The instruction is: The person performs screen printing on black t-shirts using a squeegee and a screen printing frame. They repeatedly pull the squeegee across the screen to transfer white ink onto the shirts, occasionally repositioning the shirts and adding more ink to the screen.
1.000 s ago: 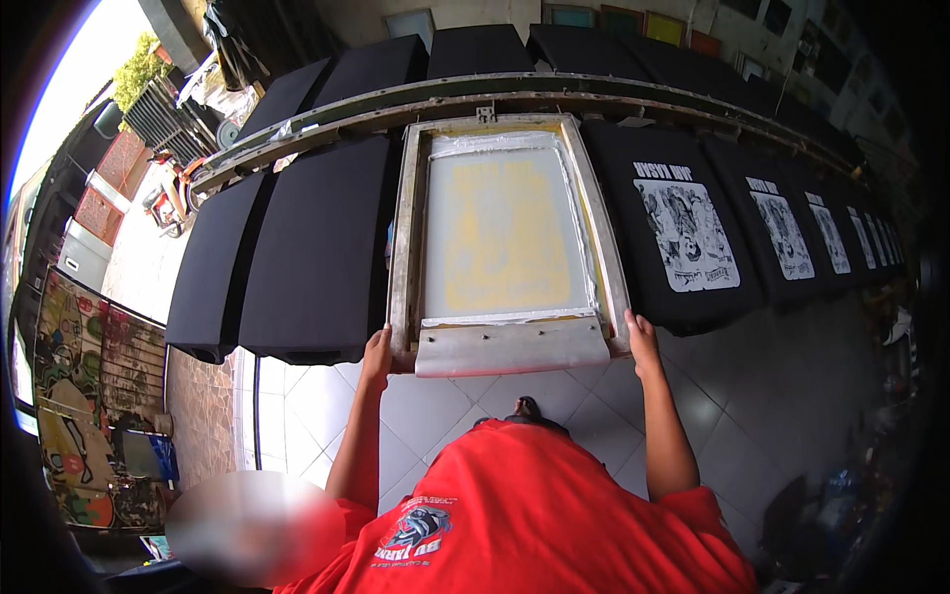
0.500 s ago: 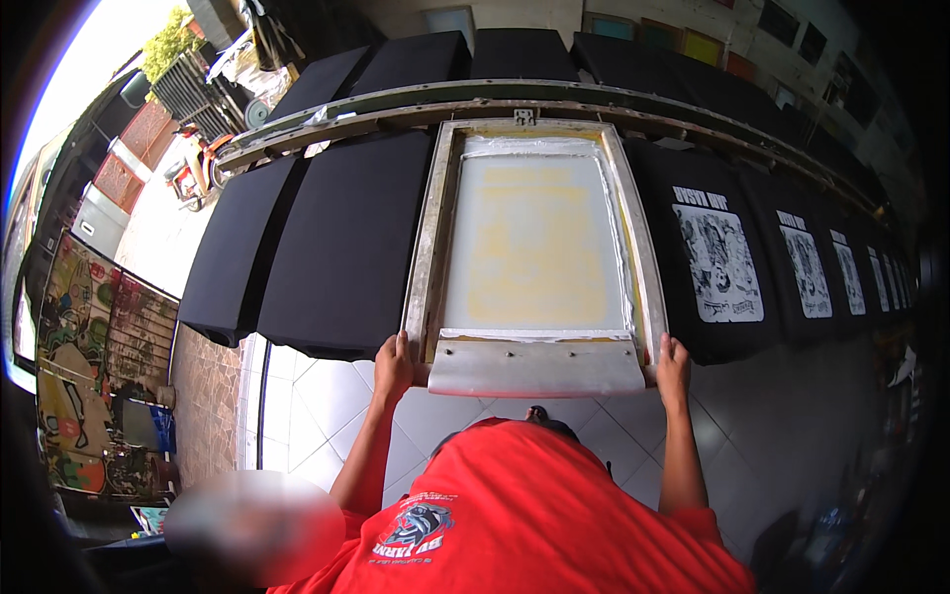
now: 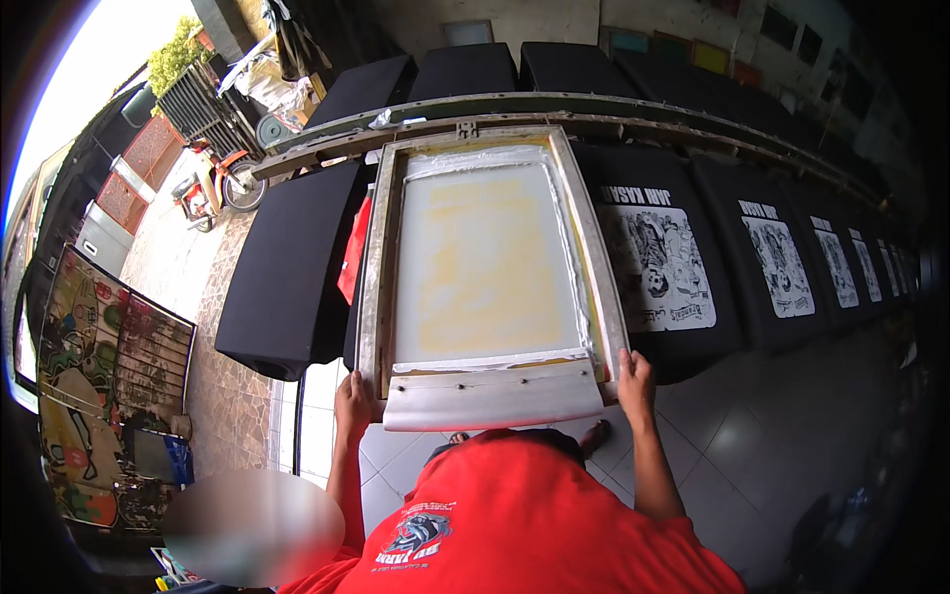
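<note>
A screen-printing frame [image 3: 372, 287] with a pale mesh and a yellowish stencil area lies between my hands, over the row of black shirt boards. Across its near end runs a grey plate [image 3: 495, 398] with small screws. My left hand [image 3: 352, 404] is closed on the frame's near left corner. At the near right corner, my right hand [image 3: 636, 381] grips it too, thumb uppermost. To the right lies a black shirt [image 3: 727, 337] with a white print [image 3: 668, 267]. A plain black shirt [image 3: 282, 267] is on the left. Whether the frame touches the cloth below I cannot tell.
Farther right are several printed black shirts [image 3: 779, 262]. Long rails [image 3: 653, 127] run behind the frame, with another row of black boards [image 3: 465, 74] beyond. A red strip [image 3: 354, 252] shows by the frame's left edge. A motorcycle [image 3: 213, 183] stands outside at left.
The frame, held in both my hands, has moved left along the row over a neighbouring black shirt. A printed shirt now shows where it was. My body has shifted left with it.
</note>
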Available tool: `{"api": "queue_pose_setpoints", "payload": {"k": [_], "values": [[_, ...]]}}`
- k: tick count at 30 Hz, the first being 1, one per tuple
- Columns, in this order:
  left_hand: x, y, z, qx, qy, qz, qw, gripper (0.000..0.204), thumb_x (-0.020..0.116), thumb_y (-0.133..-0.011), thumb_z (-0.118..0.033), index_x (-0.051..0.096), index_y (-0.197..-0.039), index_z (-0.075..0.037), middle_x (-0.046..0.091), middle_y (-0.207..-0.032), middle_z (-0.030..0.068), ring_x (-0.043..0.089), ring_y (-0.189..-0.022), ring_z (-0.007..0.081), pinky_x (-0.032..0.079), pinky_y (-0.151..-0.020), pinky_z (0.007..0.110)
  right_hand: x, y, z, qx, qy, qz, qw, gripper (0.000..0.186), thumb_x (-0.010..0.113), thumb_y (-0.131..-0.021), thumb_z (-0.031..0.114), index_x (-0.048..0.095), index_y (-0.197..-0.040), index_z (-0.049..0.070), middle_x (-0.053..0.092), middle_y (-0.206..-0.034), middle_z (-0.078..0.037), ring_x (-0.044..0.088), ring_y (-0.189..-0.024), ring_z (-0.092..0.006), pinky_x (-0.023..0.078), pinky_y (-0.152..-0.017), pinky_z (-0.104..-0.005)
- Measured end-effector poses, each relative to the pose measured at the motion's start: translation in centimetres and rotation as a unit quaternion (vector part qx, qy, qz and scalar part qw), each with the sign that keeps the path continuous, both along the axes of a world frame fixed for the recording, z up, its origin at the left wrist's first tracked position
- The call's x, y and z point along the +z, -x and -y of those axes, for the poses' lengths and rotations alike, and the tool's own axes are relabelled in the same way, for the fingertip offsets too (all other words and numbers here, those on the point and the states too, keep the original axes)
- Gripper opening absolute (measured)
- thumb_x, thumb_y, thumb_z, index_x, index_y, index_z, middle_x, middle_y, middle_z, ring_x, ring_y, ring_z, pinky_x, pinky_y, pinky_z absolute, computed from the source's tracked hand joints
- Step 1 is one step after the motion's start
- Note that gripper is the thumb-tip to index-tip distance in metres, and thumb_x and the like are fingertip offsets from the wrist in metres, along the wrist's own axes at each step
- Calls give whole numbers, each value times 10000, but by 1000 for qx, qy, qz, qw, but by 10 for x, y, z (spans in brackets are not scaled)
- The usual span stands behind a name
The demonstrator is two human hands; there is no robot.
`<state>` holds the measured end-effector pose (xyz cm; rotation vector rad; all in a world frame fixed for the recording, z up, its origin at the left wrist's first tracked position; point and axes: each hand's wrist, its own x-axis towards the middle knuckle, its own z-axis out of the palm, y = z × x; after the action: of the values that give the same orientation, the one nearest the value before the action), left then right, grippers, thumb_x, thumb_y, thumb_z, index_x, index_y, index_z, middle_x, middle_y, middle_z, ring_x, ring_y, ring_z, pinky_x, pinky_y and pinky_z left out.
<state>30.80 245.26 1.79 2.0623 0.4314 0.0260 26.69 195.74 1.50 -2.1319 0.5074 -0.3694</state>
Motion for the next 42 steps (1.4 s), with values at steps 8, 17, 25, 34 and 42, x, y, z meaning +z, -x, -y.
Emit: {"api": "queue_pose_setpoints", "payload": {"k": [8,17,25,34,42], "values": [[-16,-41,-93,-5,-18,28,999,467,388,-1042,-326,608,-927,70,628,-770,173,574,-703,230,455,-693,362,-12,-25,-96,-28,25,-29,999,505,519,-966,412,507,-734,-37,553,-706,-260,554,-683,-451,409,-614,-471],[-28,-66,-107,-33,-34,13,999,476,410,-1029,-343,558,-800,47,568,-680,198,516,-608,284,426,-632,419,-16,-31,-112,-52,28,-32,998,478,522,-966,392,529,-741,-29,558,-682,-231,558,-660,-420,412,-613,-457],[-16,-74,-102,-45,-62,10,997,476,412,-1029,-337,523,-770,47,542,-670,219,467,-594,317,412,-629,434,-32,-29,-111,-62,-13,-11,998,455,505,-983,373,528,-766,-27,555,-699,-217,542,-660,-380,407,-627,-435],[-26,-77,-105,-51,-73,4,996,462,413,-1027,-327,519,-782,49,551,-687,232,502,-619,360,410,-630,447,-23,-33,-116,-64,-28,-14,997,456,475,-1002,376,544,-814,-33,552,-712,-201,529,-669,-341,416,-659,-422],[-43,-76,-98,-44,-57,24,997,448,410,-1030,-316,521,-808,57,539,-703,256,485,-624,378,411,-625,441,-40,-32,-115,-88,-1,-44,995,458,480,-990,406,562,-826,-13,593,-771,-235,579,-750,-434,423,-655,-444]]}}
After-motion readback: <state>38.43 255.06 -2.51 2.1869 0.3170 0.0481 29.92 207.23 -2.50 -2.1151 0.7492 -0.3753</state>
